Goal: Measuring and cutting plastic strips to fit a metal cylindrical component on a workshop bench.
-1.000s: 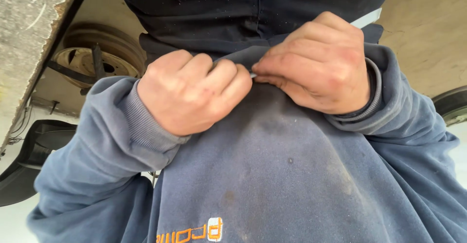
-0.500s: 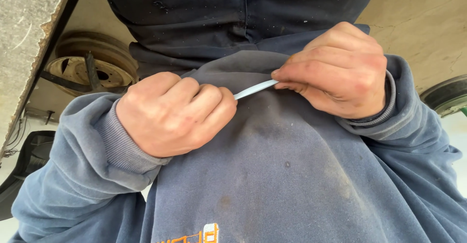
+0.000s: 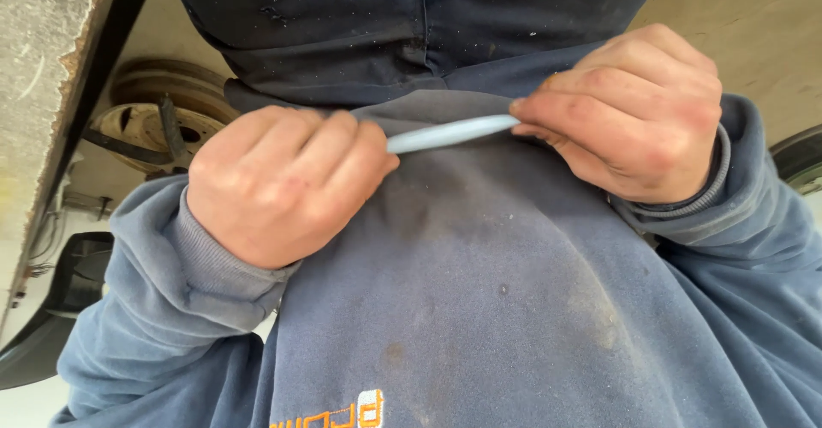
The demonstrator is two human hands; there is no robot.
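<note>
- Our left hand is curled into a fist around one end of a thin pale-blue strip, which disappears between its fingers.
- Our right hand pinches the other end between thumb and bent fingers, so both hands are closed on the same strip.
- The strip runs nearly level between the two fists, stretched in front of our chest and just above the front of our blue sweatshirt.
- The sweatshirt shows dark stains and an orange print near the lower edge.
- Beyond our left arm lie a rusty wheel rim on the ground and the edge of a concrete slab.
- We judge the strip could slip out of the right hand's pinch, since only its very tip is held there.
- A harder pull apart could snap or kink the strip, as it is thin and looks taut.
- If it drops, it would land against the sweatshirt or fall out of sight below.
</note>
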